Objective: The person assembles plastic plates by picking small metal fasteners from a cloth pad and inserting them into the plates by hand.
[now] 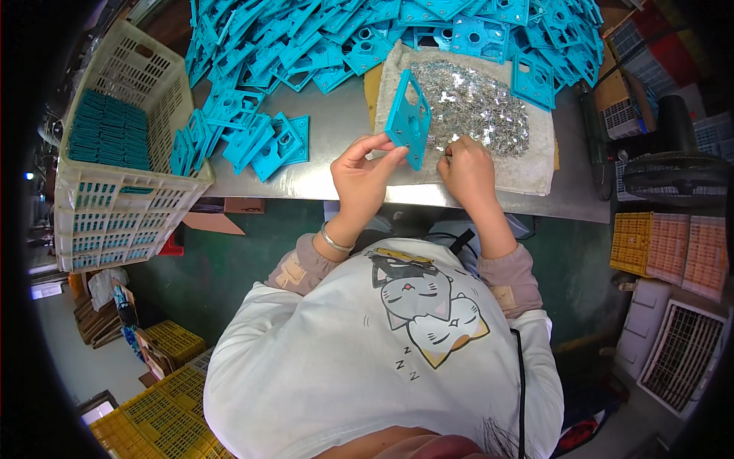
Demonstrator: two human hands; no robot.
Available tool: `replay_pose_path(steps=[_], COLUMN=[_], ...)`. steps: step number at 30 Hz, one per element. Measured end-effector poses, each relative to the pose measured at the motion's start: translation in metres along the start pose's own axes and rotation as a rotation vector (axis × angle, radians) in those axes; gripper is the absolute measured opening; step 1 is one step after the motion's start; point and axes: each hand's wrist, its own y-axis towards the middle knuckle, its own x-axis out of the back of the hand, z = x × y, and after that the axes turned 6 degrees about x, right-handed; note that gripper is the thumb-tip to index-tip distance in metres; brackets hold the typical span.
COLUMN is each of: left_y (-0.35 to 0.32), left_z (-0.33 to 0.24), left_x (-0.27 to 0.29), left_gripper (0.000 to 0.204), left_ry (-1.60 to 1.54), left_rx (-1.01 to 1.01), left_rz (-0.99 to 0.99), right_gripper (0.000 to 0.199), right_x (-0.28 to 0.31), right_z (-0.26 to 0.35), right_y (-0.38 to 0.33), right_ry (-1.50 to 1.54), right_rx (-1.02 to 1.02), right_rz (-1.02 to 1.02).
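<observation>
Between the thumb and fingers of my left hand (pixel 364 170) a turquoise plastic plate (pixel 410 122) is held up on edge, tilted, with cut-out openings in it. Close to its right side, my right hand (pixel 468 170) has its fingers pinched together over the near edge of a heap of small shiny metal pieces (pixel 482 107). Whatever sits in that pinch is too small to make out. The heap is spread on a pale cloth (pixel 527 180) on the metal table (pixel 321 153).
A large pile of turquoise plates (pixel 336 46) covers the table's far side. Several loose plates (pixel 267 145) lie at left, beside a white crate (pixel 130 180) holding stacked plates (pixel 111 130). A dark fan (pixel 677 172) stands at right. Yellow crates (pixel 164 413) sit lower left.
</observation>
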Motion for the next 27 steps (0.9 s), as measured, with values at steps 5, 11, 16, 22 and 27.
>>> replay_pose_path(steps=[5, 11, 16, 22, 27], left_y=[-0.001, -0.002, 0.0, -0.001, 0.0], left_z=[0.0, 0.001, 0.001, 0.0, 0.0], left_x=[-0.001, 0.001, -0.001, -0.005, -0.004], left_gripper=[0.028, 0.028, 0.028, 0.028, 0.028], left_ry=[-0.001, -0.028, -0.016, -0.011, -0.016], left_rx=[0.001, 0.015, 0.01, 0.02, 0.004], left_rz=[-0.003, -0.005, 0.001, 0.004, 0.011], right_gripper=[0.008, 0.006, 0.008, 0.009, 0.008], right_x=[-0.003, 0.012, 0.016, 0.007, 0.006], right_z=[-0.003, -0.006, -0.01, -0.006, -0.001], right_y=[0.0, -0.004, -0.009, -0.008, -0.006], right_ry=[0.035, 0.261, 0.288, 0.158, 0.06], right_rx=[-0.005, 0.004, -0.041, 0.051, 0.092], right_rz=[-0.013, 0.036, 0.03, 0.002, -0.01])
